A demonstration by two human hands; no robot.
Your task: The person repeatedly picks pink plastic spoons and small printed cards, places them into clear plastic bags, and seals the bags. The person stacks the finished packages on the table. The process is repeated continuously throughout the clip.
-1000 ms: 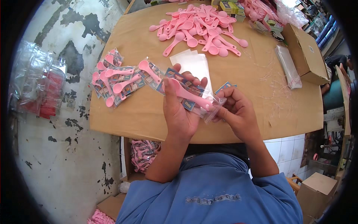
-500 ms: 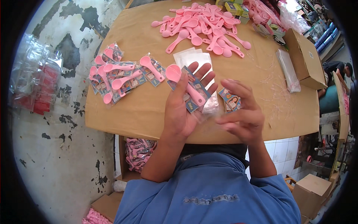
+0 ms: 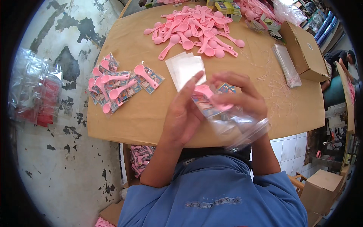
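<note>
Watching from here: right hand [image 3: 249, 99], fingers now back gripping one bagged pink spoon [image 3: 204, 90], its packing seemingly unfinished; left hand [image 3: 184, 115] beside it, fingers partly hidden, hold unclear.

You have two hands in view, one left [image 3: 184, 119] and one right [image 3: 245, 96]. Between them you have one pink spoon [image 3: 203, 90] and, as far as the blur lets you tell, one clear bag [image 3: 242, 132]. At your left you have at least seven packed spoons [image 3: 121, 90]; farther up, more than twenty loose spoons [image 3: 189, 28]. You also have one fanned stack of pale bags [image 3: 185, 68], one long bundle of clear bags [image 3: 286, 65] and, on your one table [image 3: 128, 126], one large cardboard box [image 3: 308, 53].
</note>
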